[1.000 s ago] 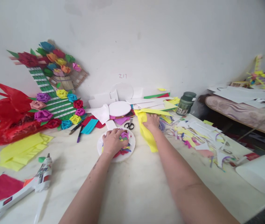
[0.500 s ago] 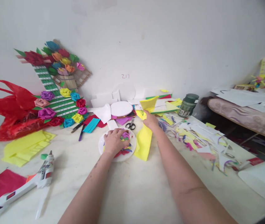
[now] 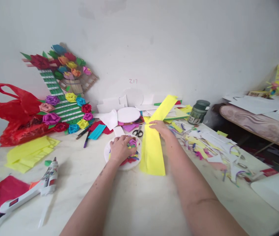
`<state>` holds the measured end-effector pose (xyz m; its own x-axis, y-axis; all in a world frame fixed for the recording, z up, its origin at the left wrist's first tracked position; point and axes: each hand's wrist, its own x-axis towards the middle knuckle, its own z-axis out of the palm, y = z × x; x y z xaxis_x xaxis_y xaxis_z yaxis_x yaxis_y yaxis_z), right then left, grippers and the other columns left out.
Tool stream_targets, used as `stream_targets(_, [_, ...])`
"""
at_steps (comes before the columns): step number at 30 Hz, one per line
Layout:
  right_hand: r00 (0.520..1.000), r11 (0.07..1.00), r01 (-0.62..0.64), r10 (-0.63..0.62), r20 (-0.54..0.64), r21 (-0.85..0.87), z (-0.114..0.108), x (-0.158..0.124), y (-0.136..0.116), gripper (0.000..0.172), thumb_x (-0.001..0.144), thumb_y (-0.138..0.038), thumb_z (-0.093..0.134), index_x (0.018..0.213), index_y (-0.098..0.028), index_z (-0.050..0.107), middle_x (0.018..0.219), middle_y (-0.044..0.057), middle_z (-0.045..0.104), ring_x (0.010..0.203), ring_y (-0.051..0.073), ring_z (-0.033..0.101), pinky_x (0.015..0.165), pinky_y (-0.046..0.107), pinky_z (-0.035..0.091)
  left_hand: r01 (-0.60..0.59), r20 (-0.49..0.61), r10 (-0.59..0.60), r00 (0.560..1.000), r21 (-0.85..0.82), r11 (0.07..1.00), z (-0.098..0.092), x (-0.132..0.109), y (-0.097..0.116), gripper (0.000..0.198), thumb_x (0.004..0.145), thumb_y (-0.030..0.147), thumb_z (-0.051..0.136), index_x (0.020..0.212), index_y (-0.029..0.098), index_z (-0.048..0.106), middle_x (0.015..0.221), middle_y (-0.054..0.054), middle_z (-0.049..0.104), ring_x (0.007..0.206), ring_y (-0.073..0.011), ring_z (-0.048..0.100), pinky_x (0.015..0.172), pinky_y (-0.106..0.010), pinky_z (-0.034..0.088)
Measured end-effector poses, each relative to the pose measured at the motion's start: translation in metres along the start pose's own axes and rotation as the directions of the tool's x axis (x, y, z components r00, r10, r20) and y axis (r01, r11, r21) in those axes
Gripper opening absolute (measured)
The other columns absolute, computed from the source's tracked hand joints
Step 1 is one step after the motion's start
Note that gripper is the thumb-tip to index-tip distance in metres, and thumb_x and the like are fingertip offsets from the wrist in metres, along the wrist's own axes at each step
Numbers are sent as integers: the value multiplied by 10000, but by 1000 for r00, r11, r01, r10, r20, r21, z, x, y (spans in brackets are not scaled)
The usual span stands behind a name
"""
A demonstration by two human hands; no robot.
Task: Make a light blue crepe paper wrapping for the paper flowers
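Observation:
My left hand [image 3: 122,149] lies over a round white plate [image 3: 107,154], fingers spread and resting on the colourful paper bits [image 3: 133,142] in it. Part of the plate and its contents is hidden under the palm. To its right, my right hand [image 3: 159,127] pinches a long strip of yellow crepe paper [image 3: 152,150] near its middle. One end of the strip slants up towards the wall, and the other hangs down to the table beside the plate. Black-handled scissors [image 3: 137,132] lie just behind the plate, between the hands.
A white glue gun [image 3: 48,183] and yellow sheets [image 3: 28,152] lie at left, near a red plastic bag [image 3: 18,111]. Paper flowers on a green-and-white frame [image 3: 65,111] lean on the wall. Paper scraps [image 3: 210,144] and a dark green jar [image 3: 198,112] are at right.
The yellow crepe paper has opened out from a folded, bunched shape into a longer strip, its lower end reaching nearer. My left hand stays on the plate.

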<state>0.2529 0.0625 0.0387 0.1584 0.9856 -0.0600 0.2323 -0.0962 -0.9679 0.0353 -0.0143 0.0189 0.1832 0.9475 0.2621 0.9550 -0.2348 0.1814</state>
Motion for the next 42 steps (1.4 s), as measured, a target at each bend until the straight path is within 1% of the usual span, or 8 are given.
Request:
stream_targets(3, [995, 993, 22, -33, -94, -118, 0, 4, 5, 266, 558, -114, 582, 820, -153, 611, 605, -5, 575, 556, 153, 558, 540, 255, 447, -9, -16, 9, 1000, -16, 1000, 1, 0, -1, 484, 679, 509, 538, 1149, 394, 519, 1238, 26, 503, 1093, -284, 417, 896, -458, 316])
stream_targets(7, [990, 977, 71, -94, -106, -203, -2, 4, 9, 380, 528, -35, 496, 851, -185, 629, 661, -4, 578, 560, 146, 543, 556, 257, 444, -26, -26, 25, 999, -21, 999, 3, 0, -3, 490, 676, 515, 540, 1149, 393, 518, 1240, 23, 500, 1092, -286, 413, 887, -451, 320])
stream_targets(14, [993, 980, -20, -5, 121, 200, -5, -6, -4, 702, 562, -40, 499, 1237, -232, 469, 798, 14, 635, 663, 181, 610, 663, 345, 495, -16, -13, 15, 1000, -18, 1000, 2, 0, -2, 490, 678, 516, 540, 1150, 390, 519, 1237, 14, 499, 1095, -290, 408, 893, -458, 311])
stream_targets(18, [992, 909, -49, -3, 124, 414, -6, -6, -7, 762, 575, -28, 541, 1290, -236, 381, 864, 23, 660, 682, 180, 632, 665, 347, 516, -22, -30, 22, 999, -18, 1000, 2, 0, -2, 488, 673, 514, 538, 1144, 384, 523, 1233, 19, 504, 1082, -292, 418, 888, -471, 315])
stream_targets(22, [995, 825, -96, 78, 55, 557, -2, -1, -1, 676, 619, -64, 598, 1256, -165, 394, 852, 56, 683, 680, 190, 646, 652, 330, 530, -25, -39, 24, 999, -22, 999, 2, 0, -3, 486, 670, 513, 535, 1137, 377, 529, 1227, 20, 513, 1076, -294, 423, 883, -472, 324])
stream_targets(29, [934, 813, -339, 231, 272, 473, 5, 1, 10, 296, 676, -97, 588, 971, -98, 599, 655, 58, 677, 616, 185, 642, 653, 302, 522, -31, -49, 30, 998, -19, 999, 4, 0, -3, 491, 666, 512, 541, 1138, 380, 525, 1226, 15, 514, 1083, -295, 424, 887, -471, 325])
stream_targets(37, [941, 828, -332, 259, 216, 452, 11, -9, 0, 355, 645, -101, 481, 979, -101, 602, 586, 42, 644, 587, 193, 625, 636, 303, 511, -15, -21, 15, 1000, -19, 1000, 4, 0, -3, 496, 680, 534, 522, 1154, 387, 519, 1234, 13, 505, 1093, -293, 408, 892, -459, 314])
stream_targets(42, [941, 847, -302, 194, 276, 437, 5, -7, 4, 376, 615, -186, 461, 948, -90, 608, 652, 82, 659, 617, 230, 629, 639, 351, 508, -4, 1, 4, 1000, -18, 1000, 1, -1, -2, 505, 680, 539, 531, 1162, 390, 515, 1237, 11, 502, 1102, -294, 403, 895, -459, 310])
